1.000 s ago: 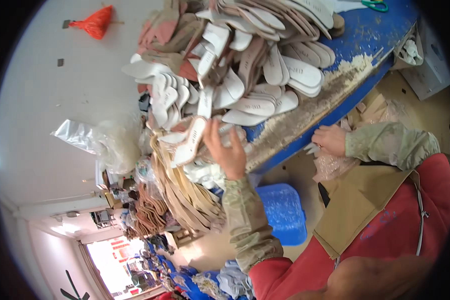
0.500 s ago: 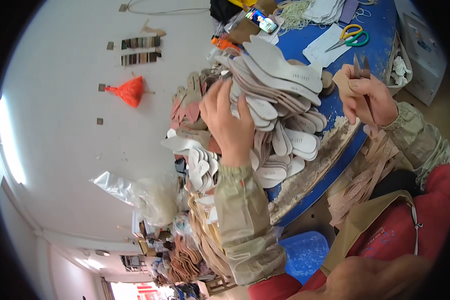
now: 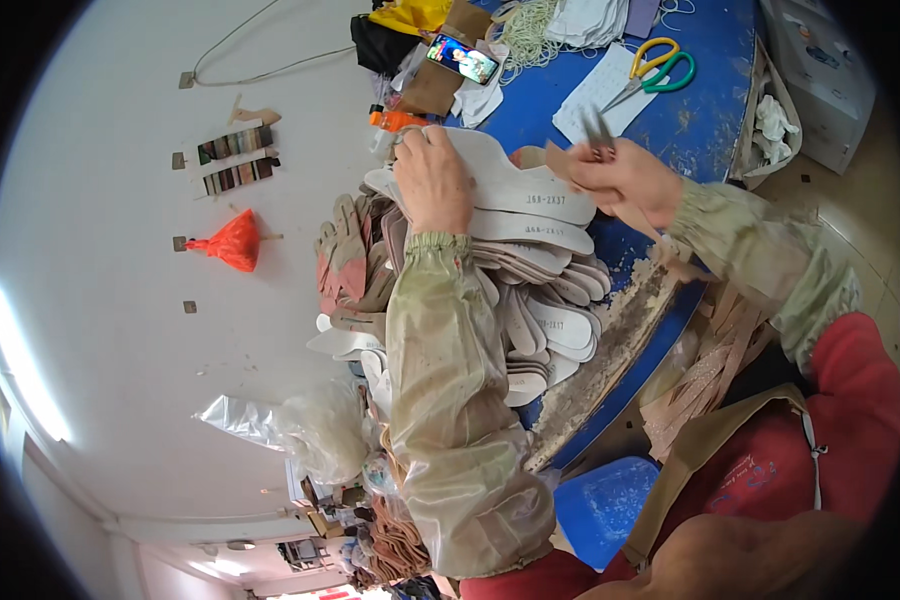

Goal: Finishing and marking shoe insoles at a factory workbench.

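My left hand [image 3: 433, 182] is at the far left end of the top white insole [image 3: 540, 190], its fingers bent over the edge. Beneath lies a heap of grey-white insoles [image 3: 555, 325], stacked in overlapping bundles on the blue table. To the right, my right hand [image 3: 625, 182] is closed around metal snips [image 3: 597, 128], whose two pointed blades stick up, blurred. A tan strip [image 3: 560, 160] shows by the same hand's fingers, with more of it hanging below the palm. The snips' handles are hidden in my grip.
Yellow-and-green-handled scissors [image 3: 660, 72] lie on white paper [image 3: 580, 105] at the back of the blue table [image 3: 715, 110]. A lit phone [image 3: 462, 58] and pale cords [image 3: 532, 40] are nearby. Grey-pink gloves [image 3: 342, 250] lie left of the insoles. A blue bin [image 3: 605, 505] stands below.
My left hand has come down from above the heap onto the top insole's left end. My right hand has moved left toward the insoles with the snips and tan strip. The view has shifted.
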`<state>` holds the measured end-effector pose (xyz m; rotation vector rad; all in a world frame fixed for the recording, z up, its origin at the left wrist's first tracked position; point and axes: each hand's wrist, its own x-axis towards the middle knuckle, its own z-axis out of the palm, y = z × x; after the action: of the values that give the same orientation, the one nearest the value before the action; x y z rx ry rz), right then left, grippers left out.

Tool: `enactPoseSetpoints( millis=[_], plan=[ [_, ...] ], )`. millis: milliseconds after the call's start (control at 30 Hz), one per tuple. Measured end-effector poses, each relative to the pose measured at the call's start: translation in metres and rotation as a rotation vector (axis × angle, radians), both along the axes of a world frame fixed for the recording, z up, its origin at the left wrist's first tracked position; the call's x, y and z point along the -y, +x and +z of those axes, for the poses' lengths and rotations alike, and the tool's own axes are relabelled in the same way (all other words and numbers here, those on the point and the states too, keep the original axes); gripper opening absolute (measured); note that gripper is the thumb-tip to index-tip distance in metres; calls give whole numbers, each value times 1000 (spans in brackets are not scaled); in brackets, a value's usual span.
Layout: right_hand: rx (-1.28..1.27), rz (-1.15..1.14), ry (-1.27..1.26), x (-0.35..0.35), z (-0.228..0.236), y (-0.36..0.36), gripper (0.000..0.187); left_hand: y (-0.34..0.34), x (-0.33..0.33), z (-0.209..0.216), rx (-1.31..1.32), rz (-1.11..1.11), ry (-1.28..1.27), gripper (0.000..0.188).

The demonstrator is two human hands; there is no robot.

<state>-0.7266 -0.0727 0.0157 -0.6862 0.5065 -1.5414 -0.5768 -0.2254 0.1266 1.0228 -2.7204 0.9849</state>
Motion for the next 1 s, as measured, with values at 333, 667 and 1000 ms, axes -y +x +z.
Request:
enactPoseSetpoints(
  millis=[333,667,1000],
  plan=[
    [-24,-219,60,113,33,25,9,2,-2,13,135,-135,45,7],
    [-300,-235,111,161,-5,60,5,35,-70,39,-142,-271,127,8],
    [-411,-391,-88,71,-9,42,8,262,-238,21,-1102,356,569,18]
  ],
)
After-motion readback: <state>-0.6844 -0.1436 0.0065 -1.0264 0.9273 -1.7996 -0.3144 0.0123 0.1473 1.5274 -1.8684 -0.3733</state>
